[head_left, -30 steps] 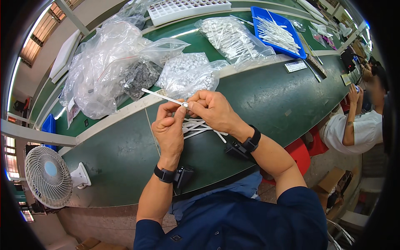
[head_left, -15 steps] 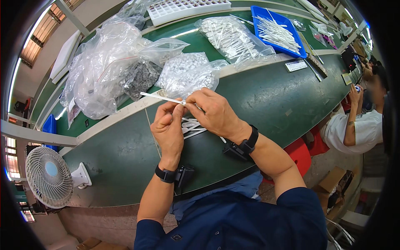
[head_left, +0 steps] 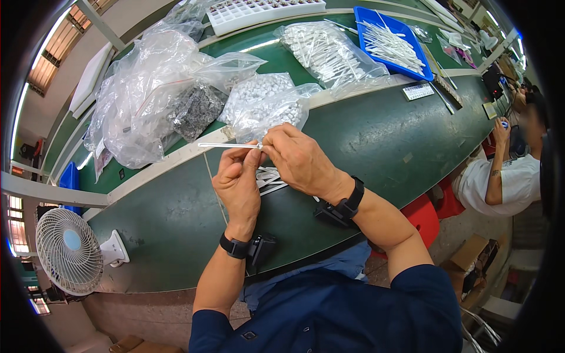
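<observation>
A thin white plastic stick [head_left: 220,145] is held nearly level above the bench, its long end pointing left. My left hand [head_left: 238,185] pinches it between thumb and fingertips near its right end. There, the fingertips of my right hand [head_left: 303,160] are closed too, at a small rounded white tip; I cannot tell whether this tip is a separate piece. Below my hands several loose white sticks [head_left: 269,181] lie on the green bench, partly covered by the fingers.
Beyond my hands lie a bag of small white pieces [head_left: 259,94], a bag of dark grey pieces [head_left: 197,109] and a bag of white sticks [head_left: 323,50]. A blue tray [head_left: 357,16] holds more sticks. A fan [head_left: 70,250] stands left; another person [head_left: 494,182] sits right.
The stick's free left end has swung downward, bringing it from a slant to nearly level. Both hands stay almost in place.
</observation>
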Available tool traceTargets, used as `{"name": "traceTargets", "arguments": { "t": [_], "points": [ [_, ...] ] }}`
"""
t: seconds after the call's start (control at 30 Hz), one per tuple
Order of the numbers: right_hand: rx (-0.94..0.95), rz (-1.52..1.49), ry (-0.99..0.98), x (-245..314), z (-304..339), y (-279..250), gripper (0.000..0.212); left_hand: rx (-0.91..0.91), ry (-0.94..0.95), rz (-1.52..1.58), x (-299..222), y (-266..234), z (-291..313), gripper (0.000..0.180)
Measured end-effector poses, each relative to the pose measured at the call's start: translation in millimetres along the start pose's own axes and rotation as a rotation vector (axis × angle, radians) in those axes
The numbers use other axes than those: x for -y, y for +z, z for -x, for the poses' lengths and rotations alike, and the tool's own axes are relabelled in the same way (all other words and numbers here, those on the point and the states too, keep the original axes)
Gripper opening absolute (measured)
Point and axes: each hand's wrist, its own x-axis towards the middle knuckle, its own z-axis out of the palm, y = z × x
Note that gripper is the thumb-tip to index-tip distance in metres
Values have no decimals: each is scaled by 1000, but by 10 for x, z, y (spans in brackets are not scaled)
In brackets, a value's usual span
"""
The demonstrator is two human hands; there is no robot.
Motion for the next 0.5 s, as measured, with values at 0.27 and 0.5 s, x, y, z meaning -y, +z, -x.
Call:
{"name": "traceTargets", "arguments": {
  "t": [0.27, 0.5],
  "points": [
    [25, -19, 47, -5, -5, -47, 8, 32, 17, -35, 65, -38, -10, 5],
    [29, -358, 437, 2, -25, -134, 20, 19, -97, 101, -12, -27, -27, 5]
  ]
}}
